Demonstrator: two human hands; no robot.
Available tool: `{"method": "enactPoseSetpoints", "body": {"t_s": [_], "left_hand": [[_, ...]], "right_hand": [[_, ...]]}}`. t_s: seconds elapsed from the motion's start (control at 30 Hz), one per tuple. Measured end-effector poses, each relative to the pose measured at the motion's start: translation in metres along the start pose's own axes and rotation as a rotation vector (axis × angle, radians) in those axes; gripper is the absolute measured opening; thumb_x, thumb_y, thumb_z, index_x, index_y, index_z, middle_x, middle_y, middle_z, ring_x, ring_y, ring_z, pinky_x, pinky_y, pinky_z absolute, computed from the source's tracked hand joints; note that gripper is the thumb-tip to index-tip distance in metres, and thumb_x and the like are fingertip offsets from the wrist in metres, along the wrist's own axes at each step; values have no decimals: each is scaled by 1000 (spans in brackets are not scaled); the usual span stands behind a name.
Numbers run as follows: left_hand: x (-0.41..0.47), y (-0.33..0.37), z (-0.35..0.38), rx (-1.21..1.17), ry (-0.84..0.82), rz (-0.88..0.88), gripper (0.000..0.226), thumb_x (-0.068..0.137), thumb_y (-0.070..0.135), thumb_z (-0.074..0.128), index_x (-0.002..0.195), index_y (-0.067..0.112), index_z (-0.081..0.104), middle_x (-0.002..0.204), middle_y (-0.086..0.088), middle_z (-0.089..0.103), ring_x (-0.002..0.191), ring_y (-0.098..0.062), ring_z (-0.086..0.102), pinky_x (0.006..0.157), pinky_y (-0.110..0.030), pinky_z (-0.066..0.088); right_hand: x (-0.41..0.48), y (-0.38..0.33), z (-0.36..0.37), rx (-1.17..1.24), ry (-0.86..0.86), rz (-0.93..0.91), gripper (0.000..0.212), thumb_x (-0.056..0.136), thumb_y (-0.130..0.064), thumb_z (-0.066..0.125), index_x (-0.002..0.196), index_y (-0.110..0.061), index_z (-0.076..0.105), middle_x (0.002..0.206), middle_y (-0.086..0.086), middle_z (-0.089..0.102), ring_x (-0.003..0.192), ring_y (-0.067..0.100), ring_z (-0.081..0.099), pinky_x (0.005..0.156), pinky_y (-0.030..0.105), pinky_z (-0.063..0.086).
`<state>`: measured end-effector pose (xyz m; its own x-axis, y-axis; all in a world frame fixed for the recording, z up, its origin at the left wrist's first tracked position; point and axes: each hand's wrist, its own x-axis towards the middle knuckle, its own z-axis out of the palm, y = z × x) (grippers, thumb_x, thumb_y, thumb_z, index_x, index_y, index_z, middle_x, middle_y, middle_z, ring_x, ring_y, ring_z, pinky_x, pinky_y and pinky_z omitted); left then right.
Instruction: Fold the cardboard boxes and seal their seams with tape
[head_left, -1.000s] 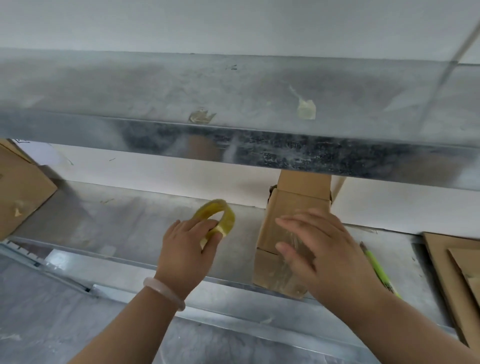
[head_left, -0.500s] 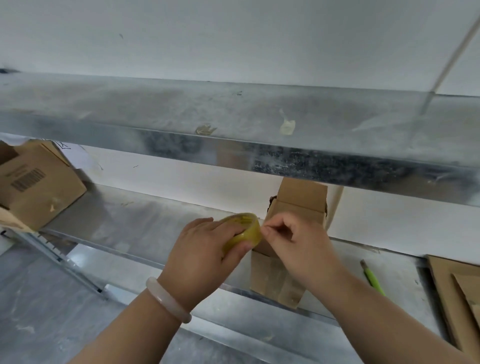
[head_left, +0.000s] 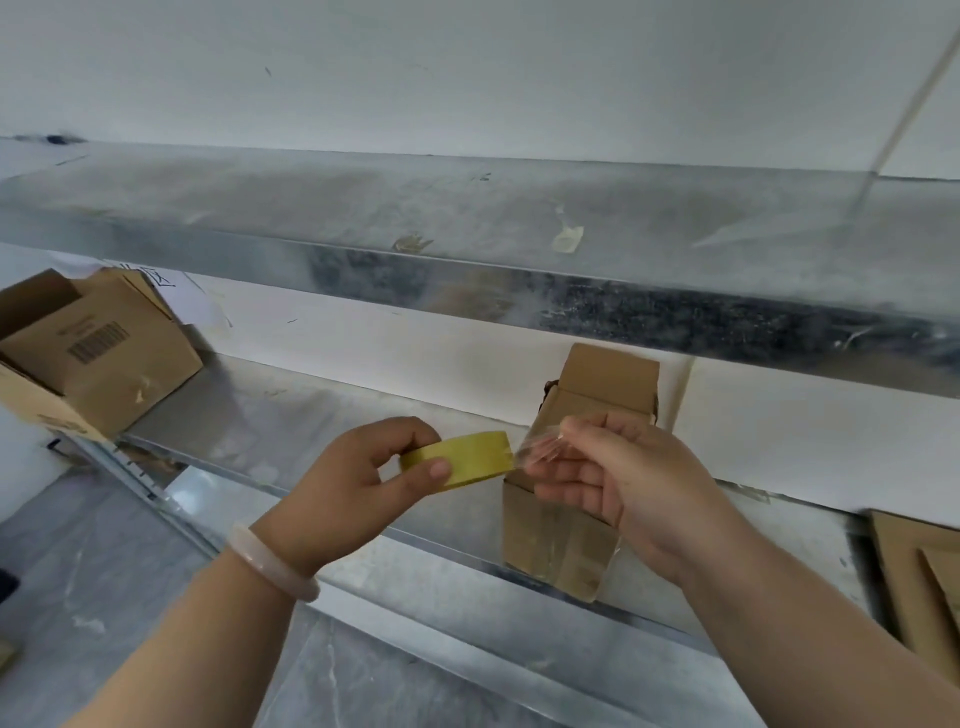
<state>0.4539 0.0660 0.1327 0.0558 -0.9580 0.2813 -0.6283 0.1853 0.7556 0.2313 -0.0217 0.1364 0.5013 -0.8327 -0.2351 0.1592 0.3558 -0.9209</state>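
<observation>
My left hand (head_left: 358, 483) grips a yellowish roll of clear tape (head_left: 462, 457), held flat in front of me. My right hand (head_left: 613, 478) pinches the tape's free end (head_left: 537, 447), a short clear strip pulled a little off the roll. Behind both hands a small brown cardboard box (head_left: 561, 540) stands upright on the metal shelf (head_left: 291, 415). Its top flap is raised against the wall, and clear tape shines on its front face. My right hand hides part of the box.
An upper metal shelf (head_left: 467, 218) overhangs the work area. An open cardboard box (head_left: 98, 353) with a barcode sits at the shelf's left end. Flat cardboard pieces (head_left: 919, 582) lie at the right edge. Below is a grey floor.
My right hand left the small box and came to the roll, then took the tape's end and drew it out. My left hand turned the roll flat. The camera tilted up and left.
</observation>
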Motion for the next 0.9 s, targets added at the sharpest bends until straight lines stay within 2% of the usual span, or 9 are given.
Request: {"method": "enactPoseSetpoints", "body": {"t_s": [0.1,0.23,0.37,0.43,0.5,0.57,0.63,0.73,0.9], "left_hand": [[1,-5,-7,12,16,-11,33,71,58,62,71,25,60,65,6,56,61,-5,52,57,-10,38],[17,-11,-14,265,40,-34,49,58,74,59,57,25,53,55,7,49,52,-8,47,47,-15,33],[24,-23,-17,135,-47,66,42,71,69,53,60,28,56,60,9,54,60,-9,53,54,-14,36],[28,-29,-18,139,-101,118,43,74,67,53,62,26,58,60,7,55,61,-13,53,53,-18,36],[34,-35,-17,313,-110,167,50,71,73,51,57,25,56,52,6,51,54,-15,51,52,-20,33],[40,-38,-15,521,-65,223,58,67,82,44,53,27,51,45,10,45,47,-8,44,58,-17,28],[46,-41,-10,587,-58,250,65,64,90,33,54,28,49,46,14,43,49,-1,41,63,-22,27],[54,-47,0,667,-80,291,69,67,92,26,55,28,49,46,16,43,48,2,39,66,-28,29],[66,-55,17,760,-85,341,67,68,91,30,52,27,41,43,13,39,44,-1,37,60,-28,27]], "right_hand": [[-5,5,0,-63,71,-73,11,89,-12,67,89,-1,66,85,16,75,82,29,74,65,30,59],[-12,4,-4,-92,188,-130,12,86,-12,68,90,-1,66,80,15,74,78,29,74,62,30,60],[-23,8,-14,-181,349,-205,9,90,-9,66,82,-4,67,75,14,74,68,26,74,58,29,59],[-29,14,-19,-251,405,-207,14,90,-13,66,77,-11,68,76,12,74,67,26,74,60,33,60],[-35,23,-24,-308,451,-196,17,91,-18,67,74,-19,69,76,10,75,67,27,74,67,40,61],[-40,32,-28,-342,518,-185,17,91,-22,66,75,-26,70,77,7,75,66,26,74,74,43,59],[-45,39,-31,-345,563,-179,15,91,-25,66,78,-29,70,76,6,75,66,26,74,77,45,59],[-47,47,-36,-350,612,-153,15,92,-26,65,78,-26,70,76,6,75,66,26,74,76,44,59],[-45,62,-39,-221,665,-81,17,94,-18,64,83,-5,66,76,14,73,63,27,71,68,44,61]]}}
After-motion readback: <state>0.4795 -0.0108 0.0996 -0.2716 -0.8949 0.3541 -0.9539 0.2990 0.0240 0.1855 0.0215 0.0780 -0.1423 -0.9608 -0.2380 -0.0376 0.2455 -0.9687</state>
